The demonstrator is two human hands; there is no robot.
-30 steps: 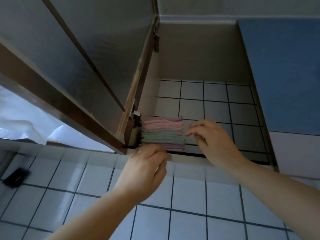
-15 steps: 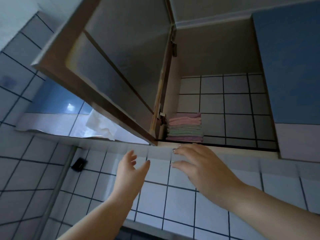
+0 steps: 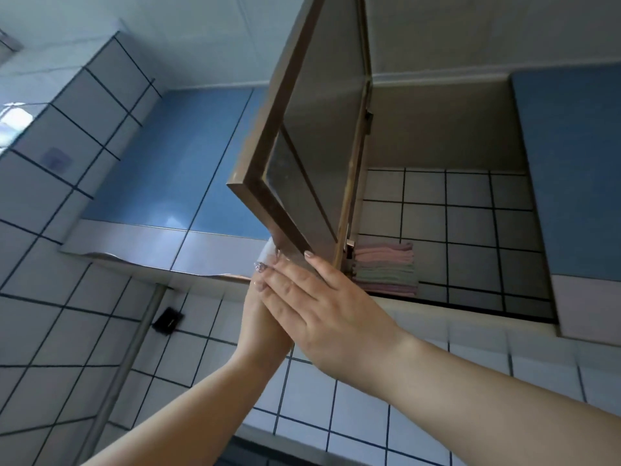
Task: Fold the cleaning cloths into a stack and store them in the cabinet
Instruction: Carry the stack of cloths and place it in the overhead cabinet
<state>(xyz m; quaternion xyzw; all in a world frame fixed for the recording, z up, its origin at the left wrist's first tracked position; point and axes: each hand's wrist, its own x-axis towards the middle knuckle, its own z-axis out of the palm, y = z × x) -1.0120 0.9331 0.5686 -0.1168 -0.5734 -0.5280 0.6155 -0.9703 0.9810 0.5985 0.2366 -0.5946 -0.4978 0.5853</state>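
**Closing the door on the stack**

My left hand [image 3: 265,317] and right hand [image 3: 312,297], fingers straight, press the lower edge of the cabinet door [image 3: 302,163]. The stack of cloths [image 3: 384,267] sits inside the cabinet [image 3: 437,129], just beside the door's hinge. Swung shut fast, the door could pinch my fingertips. A second ago both hands were at the stack; now they are off it.

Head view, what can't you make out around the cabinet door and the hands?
- Left hand: mostly hidden behind the right hand; its grip is unclear.
- Cabinet door: lower corner covered by the fingers, top cut off by the frame edge.
- Stack of cloths: left edge hidden by the door frame.
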